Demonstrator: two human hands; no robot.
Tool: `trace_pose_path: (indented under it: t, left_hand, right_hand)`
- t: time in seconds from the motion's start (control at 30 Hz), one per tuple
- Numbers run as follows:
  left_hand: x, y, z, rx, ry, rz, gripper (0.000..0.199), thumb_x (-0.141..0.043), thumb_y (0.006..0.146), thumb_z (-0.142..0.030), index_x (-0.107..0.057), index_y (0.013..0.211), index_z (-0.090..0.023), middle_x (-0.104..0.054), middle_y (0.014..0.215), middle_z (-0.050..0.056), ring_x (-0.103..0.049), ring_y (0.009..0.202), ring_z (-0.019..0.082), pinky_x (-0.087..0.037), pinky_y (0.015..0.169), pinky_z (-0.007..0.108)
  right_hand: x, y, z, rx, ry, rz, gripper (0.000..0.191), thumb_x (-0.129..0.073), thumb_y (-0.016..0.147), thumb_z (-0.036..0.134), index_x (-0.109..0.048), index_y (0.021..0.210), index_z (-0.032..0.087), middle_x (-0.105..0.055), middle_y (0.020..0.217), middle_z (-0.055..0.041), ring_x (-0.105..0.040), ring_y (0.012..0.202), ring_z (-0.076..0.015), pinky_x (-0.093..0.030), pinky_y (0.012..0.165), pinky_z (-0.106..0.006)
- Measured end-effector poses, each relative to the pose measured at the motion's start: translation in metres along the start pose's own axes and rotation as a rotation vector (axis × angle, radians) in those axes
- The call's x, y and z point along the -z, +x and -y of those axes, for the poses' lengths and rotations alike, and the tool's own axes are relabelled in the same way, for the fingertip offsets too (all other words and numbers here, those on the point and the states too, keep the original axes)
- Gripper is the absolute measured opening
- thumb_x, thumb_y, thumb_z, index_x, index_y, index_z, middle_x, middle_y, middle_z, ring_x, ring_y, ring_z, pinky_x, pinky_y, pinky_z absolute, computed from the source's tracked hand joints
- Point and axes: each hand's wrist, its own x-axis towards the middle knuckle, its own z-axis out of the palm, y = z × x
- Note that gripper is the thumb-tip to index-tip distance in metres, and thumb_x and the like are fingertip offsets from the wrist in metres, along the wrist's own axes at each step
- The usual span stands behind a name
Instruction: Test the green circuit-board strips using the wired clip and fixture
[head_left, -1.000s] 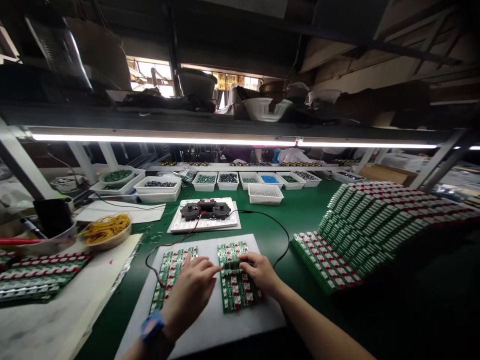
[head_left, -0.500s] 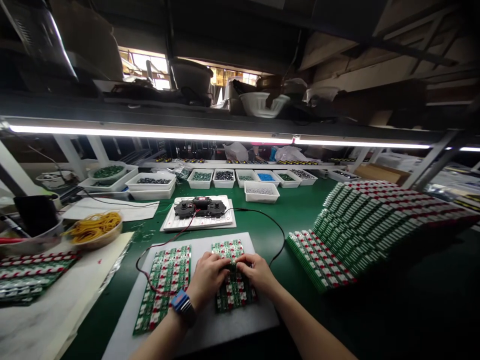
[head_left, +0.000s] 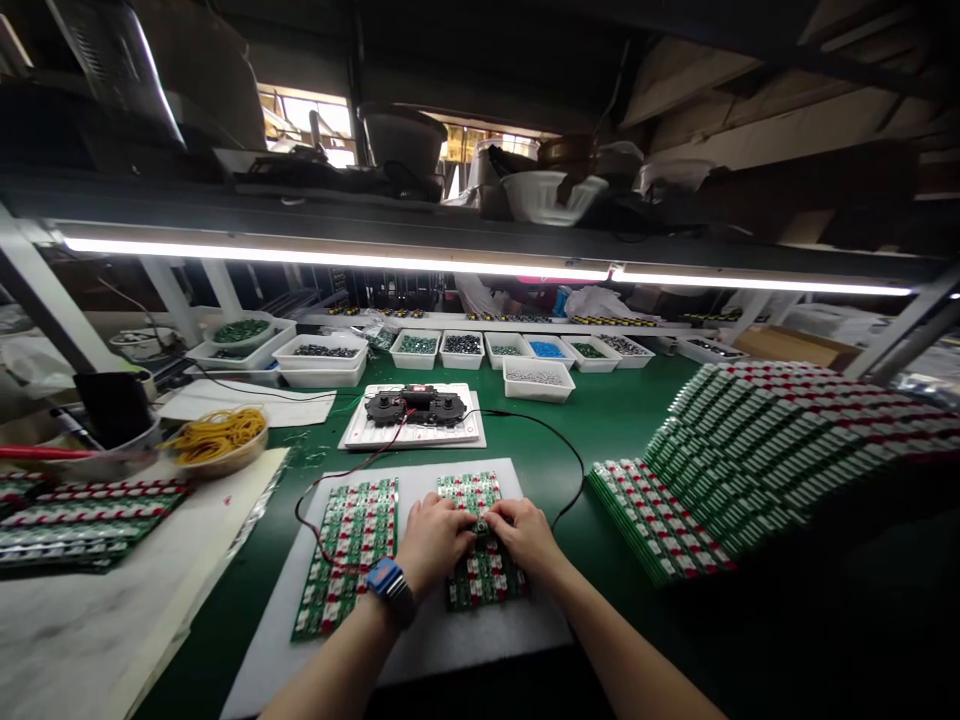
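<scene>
Two green circuit board panels with red and white parts lie on a pale foam sheet [head_left: 262, 660]. My left hand [head_left: 439, 540], with a blue-faced watch on its wrist, rests over the right panel [head_left: 487, 590], fingers bent together. From the other side my right hand [head_left: 525, 535] meets it over the same panel, thumb and finger pinched. Whatever sits between the fingertips is too small to make out. The left panel [head_left: 352, 550] lies beside my left forearm, with a red and black wire across it.
A black device [head_left: 416, 405] sits on a white tray. Stacked panels [head_left: 780, 450] rise at the right. Parts bins [head_left: 536, 380] line the back. At left are a bowl of yellow bands [head_left: 217, 440] and more panels [head_left: 90, 520]. A lamp [head_left: 337, 257] hangs above.
The whole view has shifted, so everything appears a little farther right. Both hands remain over the right panel, with their fingers still close together.
</scene>
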Motion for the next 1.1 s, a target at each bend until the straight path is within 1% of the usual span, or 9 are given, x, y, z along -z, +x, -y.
trace_pose_path:
  t: [0.1,0.2,0.3,0.4,0.47,0.6,0.73,0.97,1.1]
  left_hand:
    - [0.001,-0.002,-0.004,0.018,0.018,0.005,0.026,-0.060,0.088,-0.028,-0.072,0.111,-0.030,-0.069,0.101,0.006,-0.054,0.107,0.027,-0.041,0.097,0.043]
    - [0.001,-0.003,-0.008,0.030,0.042,0.009,0.027,-0.058,0.089,-0.027,-0.071,0.112,-0.030,-0.068,0.104,0.007,-0.054,0.110,0.028,-0.040,0.099,0.046]
    - [0.003,-0.003,-0.011,0.043,0.051,0.017,0.026,-0.057,0.089,-0.025,-0.072,0.110,-0.029,-0.068,0.104,0.007,-0.054,0.111,0.029,-0.039,0.099,0.049]
    - [0.004,-0.003,-0.012,0.056,0.042,0.023,0.024,-0.057,0.088,-0.026,-0.073,0.105,-0.029,-0.068,0.101,0.007,-0.054,0.110,0.029,-0.041,0.097,0.047]
    - [0.003,-0.003,-0.011,0.058,0.033,0.018,0.022,-0.058,0.088,-0.026,-0.074,0.104,-0.028,-0.067,0.100,0.007,-0.054,0.109,0.028,-0.041,0.097,0.045]
    - [-0.003,-0.004,-0.007,0.041,0.011,-0.015,0.022,-0.058,0.089,-0.026,-0.072,0.105,-0.028,-0.067,0.100,0.006,-0.054,0.106,0.026,-0.041,0.096,0.042]
    - [-0.007,-0.004,-0.004,0.035,-0.004,-0.025,0.021,-0.057,0.089,-0.027,-0.072,0.104,-0.027,-0.066,0.101,0.005,-0.054,0.106,0.026,-0.040,0.097,0.041]
    - [-0.009,-0.006,-0.003,0.027,0.001,-0.037,0.022,-0.057,0.089,-0.027,-0.072,0.105,-0.026,-0.066,0.100,0.006,-0.054,0.105,0.026,-0.040,0.096,0.041]
    - [-0.010,-0.005,-0.002,0.007,-0.019,-0.051,0.022,-0.056,0.089,-0.025,-0.072,0.104,-0.025,-0.066,0.099,0.006,-0.054,0.104,0.025,-0.041,0.096,0.039]
  right_hand:
    - [-0.001,0.001,0.003,-0.024,-0.004,-0.006,0.019,-0.056,0.086,0.028,-0.070,0.075,0.022,-0.073,0.081,-0.0014,-0.061,0.086,-0.0205,-0.039,0.077,-0.029]
    - [0.001,0.003,0.005,-0.032,-0.038,0.028,0.018,-0.057,0.085,0.025,-0.069,0.073,0.021,-0.072,0.080,-0.0014,-0.061,0.083,-0.0195,-0.037,0.074,-0.028]
    - [0.001,0.007,0.005,-0.022,-0.087,0.060,0.020,-0.056,0.087,0.029,-0.068,0.073,0.021,-0.071,0.078,-0.0010,-0.061,0.079,-0.0184,-0.035,0.071,-0.027]
    - [-0.002,0.009,0.004,-0.028,-0.107,0.033,0.023,-0.061,0.086,0.038,-0.067,0.071,0.021,-0.070,0.075,-0.0007,-0.059,0.080,-0.0192,-0.034,0.070,-0.027]
    - [-0.005,0.009,0.004,-0.046,-0.091,0.016,0.023,-0.065,0.083,0.040,-0.067,0.071,0.021,-0.070,0.075,-0.0007,-0.059,0.082,-0.0199,-0.034,0.071,-0.027]
    - [-0.009,0.004,0.002,-0.017,-0.087,-0.031,0.021,-0.062,0.086,0.036,-0.067,0.073,0.021,-0.070,0.077,-0.0003,-0.058,0.085,-0.0201,-0.034,0.074,-0.027]
    - [-0.011,-0.001,0.000,0.017,-0.118,-0.074,0.024,-0.056,0.091,0.035,-0.068,0.074,0.021,-0.070,0.079,-0.0011,-0.058,0.084,-0.0203,-0.032,0.073,-0.028]
    - [-0.012,-0.001,-0.001,0.038,-0.142,-0.091,0.023,-0.055,0.092,0.032,-0.067,0.075,0.021,-0.070,0.079,-0.0020,-0.057,0.084,-0.0211,-0.032,0.073,-0.029]
    - [-0.013,-0.001,-0.002,0.038,-0.152,-0.098,0.023,-0.056,0.092,0.032,-0.067,0.075,0.021,-0.069,0.078,-0.0016,-0.057,0.084,-0.0210,-0.032,0.073,-0.029]
